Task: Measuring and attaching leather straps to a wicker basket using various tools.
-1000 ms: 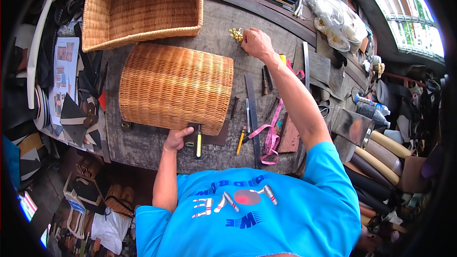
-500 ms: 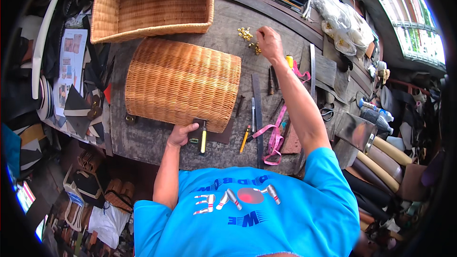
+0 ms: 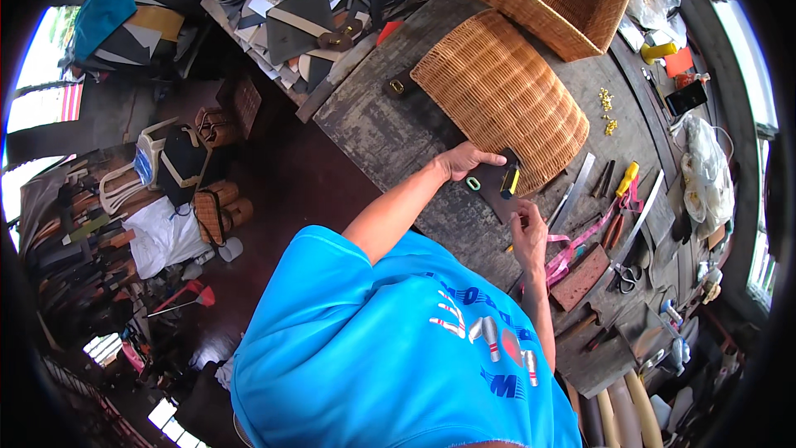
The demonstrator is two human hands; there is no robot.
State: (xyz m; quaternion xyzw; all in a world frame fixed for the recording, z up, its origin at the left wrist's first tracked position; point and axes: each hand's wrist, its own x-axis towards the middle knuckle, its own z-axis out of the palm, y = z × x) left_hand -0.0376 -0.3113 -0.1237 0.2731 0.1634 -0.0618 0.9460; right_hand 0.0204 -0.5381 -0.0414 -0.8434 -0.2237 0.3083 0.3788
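Note:
A curved wicker panel (image 3: pixel 506 95) lies on the worn wooden table, woven side up. My left hand (image 3: pixel 464 161) is at its near edge, thumb pressed on a small dark tab (image 3: pixel 508 159) that looks like leather. Beside the tab is a short tool with a yellow and black handle (image 3: pixel 510 181). A small oval ring (image 3: pixel 473 183) lies just under my left hand, near a flat dark brown piece (image 3: pixel 501 209). My right hand (image 3: pixel 529 235) is close by, its fingertips pinched together; whatever they hold is too small to make out.
Small brass-coloured pieces (image 3: pixel 609 112) lie in loose piles beyond the panel. An open wicker basket (image 3: pixel 539 0) stands behind it. To the right are a pink tape (image 3: pixel 562 261), scissors (image 3: pixel 626 278), a reddish block (image 3: pixel 579 277) and a yellow-handled tool (image 3: pixel 628 178).
My right hand has come back from the brass pieces to beside my left hand, its fingers pinched. The head view has turned to the left. My left hand still holds the tab.

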